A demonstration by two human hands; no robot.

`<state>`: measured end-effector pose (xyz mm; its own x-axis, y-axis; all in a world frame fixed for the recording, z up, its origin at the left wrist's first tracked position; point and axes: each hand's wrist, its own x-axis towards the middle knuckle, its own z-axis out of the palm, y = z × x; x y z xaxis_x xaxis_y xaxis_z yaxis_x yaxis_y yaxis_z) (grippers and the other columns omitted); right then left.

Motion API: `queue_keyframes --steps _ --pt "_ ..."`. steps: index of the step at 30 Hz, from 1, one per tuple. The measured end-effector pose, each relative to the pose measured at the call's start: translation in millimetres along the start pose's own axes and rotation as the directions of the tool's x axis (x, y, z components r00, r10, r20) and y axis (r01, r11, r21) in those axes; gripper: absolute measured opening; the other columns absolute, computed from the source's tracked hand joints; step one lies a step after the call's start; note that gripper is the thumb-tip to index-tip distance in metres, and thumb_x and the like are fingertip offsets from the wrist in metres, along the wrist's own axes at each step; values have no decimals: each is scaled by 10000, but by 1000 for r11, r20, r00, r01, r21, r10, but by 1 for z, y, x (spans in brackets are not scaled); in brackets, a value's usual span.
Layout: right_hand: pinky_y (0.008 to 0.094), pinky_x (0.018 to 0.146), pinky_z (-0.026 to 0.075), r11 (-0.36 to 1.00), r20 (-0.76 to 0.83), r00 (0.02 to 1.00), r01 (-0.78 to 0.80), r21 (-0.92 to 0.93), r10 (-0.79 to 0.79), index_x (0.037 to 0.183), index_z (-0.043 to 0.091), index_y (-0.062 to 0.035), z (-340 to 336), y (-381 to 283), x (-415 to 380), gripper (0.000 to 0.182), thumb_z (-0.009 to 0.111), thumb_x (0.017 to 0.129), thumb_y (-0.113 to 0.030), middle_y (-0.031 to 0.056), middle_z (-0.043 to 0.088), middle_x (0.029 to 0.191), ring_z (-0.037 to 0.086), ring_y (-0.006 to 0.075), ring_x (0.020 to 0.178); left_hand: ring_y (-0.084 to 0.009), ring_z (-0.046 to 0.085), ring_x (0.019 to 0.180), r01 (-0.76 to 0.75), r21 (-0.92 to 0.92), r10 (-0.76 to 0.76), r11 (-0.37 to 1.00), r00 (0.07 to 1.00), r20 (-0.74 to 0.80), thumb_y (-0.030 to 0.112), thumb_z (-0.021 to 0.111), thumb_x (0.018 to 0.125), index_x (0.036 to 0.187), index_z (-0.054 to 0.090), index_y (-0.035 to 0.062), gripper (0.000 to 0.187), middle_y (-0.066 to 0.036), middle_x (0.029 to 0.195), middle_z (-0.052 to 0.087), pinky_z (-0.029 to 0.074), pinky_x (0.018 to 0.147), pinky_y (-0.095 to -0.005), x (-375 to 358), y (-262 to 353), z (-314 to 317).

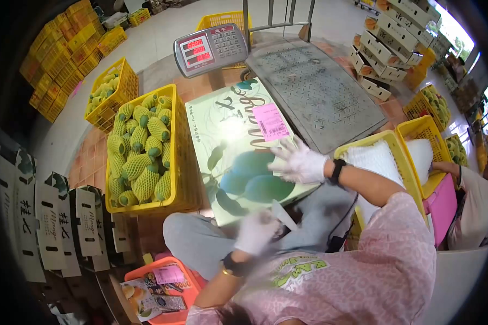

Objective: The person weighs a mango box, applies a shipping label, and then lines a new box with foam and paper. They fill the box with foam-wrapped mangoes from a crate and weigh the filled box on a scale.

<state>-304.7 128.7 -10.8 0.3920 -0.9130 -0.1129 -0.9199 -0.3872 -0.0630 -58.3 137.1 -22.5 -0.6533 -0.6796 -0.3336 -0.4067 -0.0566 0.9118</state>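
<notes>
A closed mango box [200,130] with green leaf artwork lies in front of me, a pink label [271,122] on its lid. My right hand [300,161], in a white glove, rests on the lid with fingers spread, just below the label. Near the box's front edge is my left hand [256,232], also gloved and blurred by motion. Its fingers are bent around something I cannot make out; a white strip [284,215] shows beside them. To the left, a yellow crate [174,162] holds mangoes [138,138] in yellow-green nets.
Behind the box are a scale display [210,49] and a metal platform [314,92]. An orange tray [192,287] with papers is at lower left. Folded cartons [51,233] stand left. Yellow crates [412,176] with white netting and a co-worker's arm [444,167] are right.
</notes>
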Motion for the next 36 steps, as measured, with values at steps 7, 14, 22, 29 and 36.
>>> queue_keyframes --steps 7,14,22,29,36 --pt "390 887 402 601 -16 999 -17 799 49 1279 441 -152 19 -105 -92 410 499 883 -241 126 482 1174 469 254 1063 -100 578 568 -159 77 163 984 986 -41 20 619 744 743 532 18 87 -33 645 575 477 532 -248 -43 0 -17" --pt "195 558 434 -187 242 746 -159 969 620 1149 518 -7 23 -183 -118 276 500 880 -63 22 601 876 534 63 647 -242 588 611 -429 133 403 894 897 184 92 645 701 805 587 30 135 -148 688 589 465 597 -305 -51 31 21" --pt "224 559 472 -399 337 215 422 814 916 961 567 3 17 -201 -140 143 562 823 -32 48 613 804 583 99 655 -288 416 1175 -637 4 543 771 661 518 358 654 767 1392 147 30 870 -156 1369 216 414 927 -373 -38 20 49" --pt "268 743 467 -112 74 302 108 988 951 944 585 13 21 -225 -88 168 612 787 -41 81 610 957 567 117 873 -317 388 1220 -485 -317 532 815 843 81 200 380 917 1363 186 -41 543 -196 1363 306 333 985 -371 -53 17 63" --pt "348 817 429 750 -235 944 -19 661 231 986 622 -66 -46 -189 -53 290 574 709 7 113 548 1090 528 286 964 -190 587 873 -309 -878 208 367 947 -246 68 382 895 1182 435 -5 300 -145 986 564 490 756 -283 -40 1 5"
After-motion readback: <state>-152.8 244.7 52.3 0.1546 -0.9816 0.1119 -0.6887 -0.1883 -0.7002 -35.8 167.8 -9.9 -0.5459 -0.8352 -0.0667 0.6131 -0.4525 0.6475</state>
